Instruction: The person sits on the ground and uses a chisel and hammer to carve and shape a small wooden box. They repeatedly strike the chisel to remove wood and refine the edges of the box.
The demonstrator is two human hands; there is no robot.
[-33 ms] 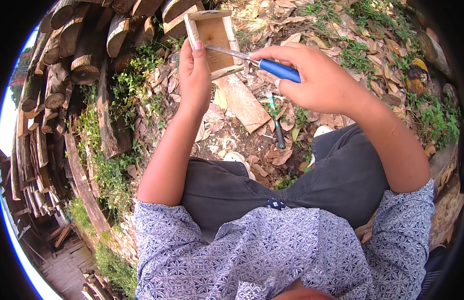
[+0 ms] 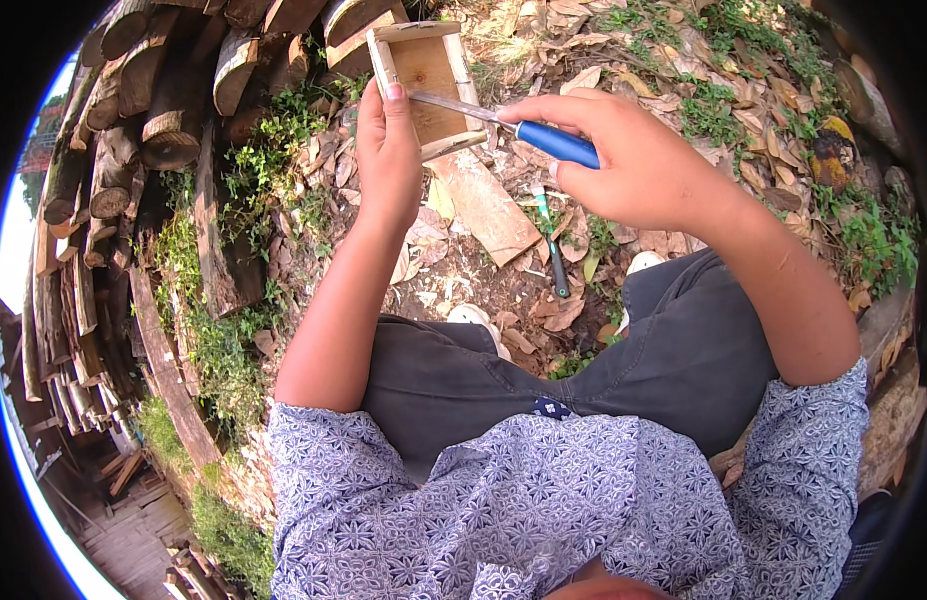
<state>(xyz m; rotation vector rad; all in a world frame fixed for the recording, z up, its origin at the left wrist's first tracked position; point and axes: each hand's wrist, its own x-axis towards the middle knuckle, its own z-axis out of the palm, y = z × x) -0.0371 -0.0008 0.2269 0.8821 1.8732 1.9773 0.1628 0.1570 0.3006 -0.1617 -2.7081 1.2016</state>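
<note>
My left hand (image 2: 388,155) grips a small, shallow wooden box (image 2: 458,68) by its left wall, thumb on the rim and the other fingers mostly hidden behind it. The box is tilted so its hollow side faces me. In my right hand (image 2: 638,160) is a chisel (image 2: 558,144) with a blue handle, the index finger stretched along toward the blade. The metal blade crosses the box's hollow and its tip reaches the left wall beside my left thumb. Whether the tip touches the wood I cannot tell.
Beneath the box a flat wooden board (image 2: 486,208) lies on the ground. Right of it rests another chisel-like tool (image 2: 553,240) with a green and black handle. A stack of cut logs (image 2: 170,138) rises at the left. Dry leaves (image 2: 673,100) and wood shavings cover the ground.
</note>
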